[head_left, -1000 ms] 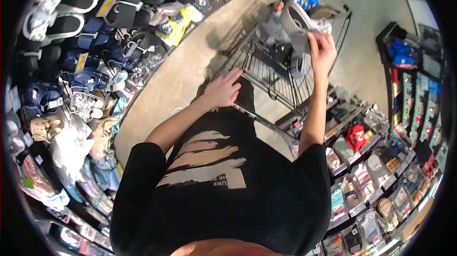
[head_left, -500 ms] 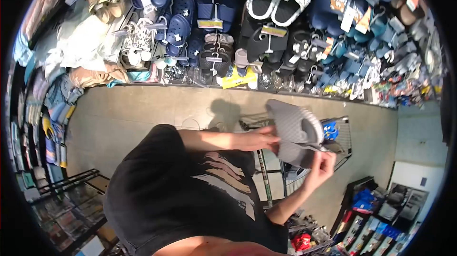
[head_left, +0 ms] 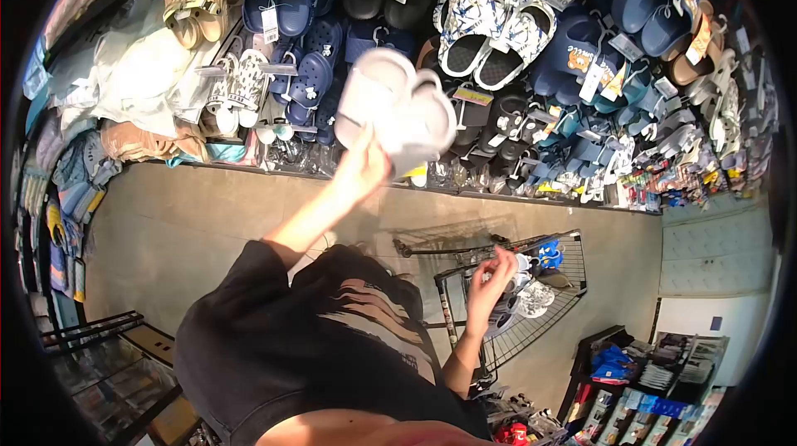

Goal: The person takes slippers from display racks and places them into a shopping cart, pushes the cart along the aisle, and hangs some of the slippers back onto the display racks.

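A pair of pale grey slide sandals point(head_left: 397, 104) is raised in front of the shoe display, slightly smeared by motion and washed out by bright light. My left hand point(head_left: 365, 165) grips the pair at its lower edge, the arm stretched forward. Lower right, my right hand point(head_left: 490, 284) hovers over the handle side of a shopping cart point(head_left: 573, 280), fingers loosely bent and apart, with nothing visible in them. Inside the cart lie white patterned footwear point(head_left: 535, 300), dark grey footwear partly hidden by my right hand, and a blue item point(head_left: 550, 255).
Ahead, the wall display holds navy clogs point(head_left: 315, 60), white patterned slides point(head_left: 490, 27), tan clogs point(head_left: 196, 0) and bear-print navy slides point(head_left: 588, 48). Folded textiles point(head_left: 70, 197) line the left. A dark rack point(head_left: 100, 363) stands lower left, a goods shelf point(head_left: 647, 388) lower right.
The slide sandals have moved up and left, from over the cart to the display, in my left hand. My right hand has let go of them. The cart's contents are now uncovered.
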Demonstrator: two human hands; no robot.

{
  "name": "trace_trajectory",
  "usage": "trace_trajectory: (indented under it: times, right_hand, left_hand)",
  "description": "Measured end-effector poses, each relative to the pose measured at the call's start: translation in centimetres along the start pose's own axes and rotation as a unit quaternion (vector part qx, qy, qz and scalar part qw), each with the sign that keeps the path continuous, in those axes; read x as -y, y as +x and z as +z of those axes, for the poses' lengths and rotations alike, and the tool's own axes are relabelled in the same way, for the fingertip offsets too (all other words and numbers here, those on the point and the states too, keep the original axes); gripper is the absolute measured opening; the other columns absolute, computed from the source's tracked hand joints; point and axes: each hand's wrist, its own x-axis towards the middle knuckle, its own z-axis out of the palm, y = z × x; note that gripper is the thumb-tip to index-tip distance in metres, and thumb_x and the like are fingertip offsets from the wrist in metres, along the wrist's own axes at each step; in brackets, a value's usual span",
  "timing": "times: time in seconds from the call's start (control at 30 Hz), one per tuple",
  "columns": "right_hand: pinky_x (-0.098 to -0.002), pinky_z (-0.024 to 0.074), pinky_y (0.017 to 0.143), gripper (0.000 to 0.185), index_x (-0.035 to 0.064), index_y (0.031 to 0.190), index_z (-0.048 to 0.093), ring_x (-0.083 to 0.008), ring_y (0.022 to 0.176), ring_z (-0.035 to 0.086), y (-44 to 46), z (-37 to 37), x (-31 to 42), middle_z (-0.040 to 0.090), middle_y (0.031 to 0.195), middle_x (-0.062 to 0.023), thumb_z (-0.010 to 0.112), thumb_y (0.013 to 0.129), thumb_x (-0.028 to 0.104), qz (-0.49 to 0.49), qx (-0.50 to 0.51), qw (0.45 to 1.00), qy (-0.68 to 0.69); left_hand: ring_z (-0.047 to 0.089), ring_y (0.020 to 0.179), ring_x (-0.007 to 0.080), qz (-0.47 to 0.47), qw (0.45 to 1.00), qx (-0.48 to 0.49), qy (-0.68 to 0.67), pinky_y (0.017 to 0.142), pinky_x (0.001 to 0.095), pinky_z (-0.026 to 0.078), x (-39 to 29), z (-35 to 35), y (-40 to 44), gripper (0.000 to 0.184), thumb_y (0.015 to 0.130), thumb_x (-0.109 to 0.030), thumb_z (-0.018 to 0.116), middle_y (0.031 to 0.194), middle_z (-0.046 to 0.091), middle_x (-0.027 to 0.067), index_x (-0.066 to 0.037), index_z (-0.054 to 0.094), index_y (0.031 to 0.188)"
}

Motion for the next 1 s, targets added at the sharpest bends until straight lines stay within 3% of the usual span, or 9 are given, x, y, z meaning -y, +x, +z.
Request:
trace_trajectory:
  times: [0.03, 0.1, 0.2, 0.3, 0.43, 0.47, 0.53, 0.6, 1.0]
  right_hand:
    - [-0.0285, 0.0505, 0.074, 0.056, 0.0042, 0.135, 0.055, -0.0161, 0.082, 0.052, -1.3, 0.4, -1.3, 0.044, 0.131, -0.0138, 0.052, 0.085, -0.019, 0.017, 0.0, 1.0, -0.004]
    - [-0.0284, 0.0499, 0.073, 0.058, 0.0044, 0.134, 0.055, -0.0166, 0.082, 0.051, -4.3, 1.5, -5.0, 0.043, 0.132, -0.0135, 0.049, 0.082, -0.02, 0.028, -0.01, 0.999, -0.016]
    - [-0.0291, 0.0493, 0.073, 0.059, 0.003, 0.134, 0.055, -0.0175, 0.083, 0.051, -8.1, 2.1, -8.0, 0.042, 0.133, -0.0134, 0.049, 0.08, -0.02, 0.083, -0.021, 0.996, -0.004]
    - [-0.0262, 0.0457, 0.07, 0.052, 0.002, 0.131, 0.056, -0.0152, 0.082, 0.048, -11.5, 1.8, -9.6, 0.045, 0.129, -0.0106, 0.052, 0.083, -0.017, 0.114, -0.053, 0.99, -0.056]
    - [-0.0346, 0.0466, 0.073, 0.037, -0.002, 0.126, 0.055, -0.0212, 0.078, 0.051, -16.5, 2.2, -12.8, 0.045, 0.126, -0.0138, 0.051, 0.09, -0.01, 0.195, -0.066, 0.975, -0.088]
    - [-0.0396, 0.0481, 0.074, 0.024, -0.0026, 0.12, 0.058, -0.0267, 0.08, 0.056, -17.6, 2.3, -13.3, 0.053, 0.118, -0.0176, 0.055, 0.096, 0.001, 0.225, -0.064, 0.967, -0.1]
    - [-0.042, 0.0482, 0.075, 0.022, -0.0025, 0.118, 0.059, -0.0294, 0.082, 0.058, -19.5, 2.6, -14.3, 0.056, 0.112, -0.0186, 0.056, 0.098, 0.006, 0.224, -0.054, 0.963, -0.14]
    - [-0.049, 0.049, 0.076, 0.023, 0.0025, 0.111, 0.065, -0.0369, 0.09, 0.064, -20.7, 3.3, -15.1, 0.065, 0.097, -0.0177, 0.055, 0.103, 0.022, 0.237, -0.054, 0.949, -0.202]
    - [-0.0521, 0.0515, 0.067, 0.033, 0.0105, 0.097, 0.07, -0.0415, 0.08, 0.068, -18.6, 4.1, -13.8, 0.071, 0.089, -0.0152, 0.046, 0.105, 0.03, 0.296, 0.023, 0.908, -0.296]
  left_hand:
    - [0.058, 0.128, 0.0272, 0.085, 0.974, -0.09, 0.192, 0.11, 0.0459, 0.046, 0.7, 7.2, 1.2, 0.053, 0.101, -0.043, 0.064, 0.135, 0.063, 0.0069, -0.009, 0.054, 0.14]
    - [0.056, 0.13, 0.0273, 0.217, 0.943, -0.119, 0.223, 0.112, 0.0445, 0.044, 1.0, 13.7, 4.0, 0.051, 0.101, -0.039, 0.065, 0.132, 0.064, 0.0087, -0.007, 0.054, 0.139]
    - [0.049, 0.138, 0.0282, 0.26, 0.942, -0.043, 0.206, 0.119, 0.0458, 0.037, -1.5, 17.5, 8.1, 0.055, 0.102, -0.039, 0.062, 0.139, 0.059, 0.0139, -0.001, 0.05, 0.14]
    - [0.04, 0.146, 0.0307, 0.253, 0.951, 0.001, 0.176, 0.125, 0.0483, 0.029, -3.1, 19.5, 10.3, 0.061, 0.102, -0.039, 0.062, 0.151, 0.05, 0.0163, 0.0, 0.046, 0.146]
    - [0.038, 0.148, 0.0313, 0.22, 0.957, 0.049, 0.183, 0.125, 0.051, 0.026, -4.4, 20.4, 11.4, 0.065, 0.101, -0.039, 0.063, 0.155, 0.047, 0.0162, 0.001, 0.044, 0.148]
    - [0.038, 0.148, 0.0314, 0.197, 0.961, 0.075, 0.178, 0.126, 0.0517, 0.025, -4.6, 20.6, 11.5, 0.066, 0.1, -0.04, 0.063, 0.155, 0.047, 0.0158, 0.0, 0.043, 0.148]
    - [0.036, 0.149, 0.0313, 0.191, 0.961, 0.089, 0.181, 0.126, 0.0526, 0.023, -4.2, 21.4, 11.9, 0.068, 0.1, -0.041, 0.064, 0.156, 0.046, 0.015, -0.001, 0.042, 0.15]
    - [0.036, 0.149, 0.0313, 0.196, 0.954, 0.098, 0.207, 0.126, 0.0531, 0.023, -4.3, 21.7, 12.9, 0.068, 0.099, -0.042, 0.064, 0.157, 0.044, 0.0147, -0.002, 0.042, 0.15]
    - [0.033, 0.15, 0.0292, 0.209, 0.956, 0.049, 0.201, 0.126, 0.0515, 0.02, -7.8, 20.2, 19.8, 0.061, 0.103, -0.044, 0.056, 0.155, 0.045, 0.0113, -0.005, 0.043, 0.148]
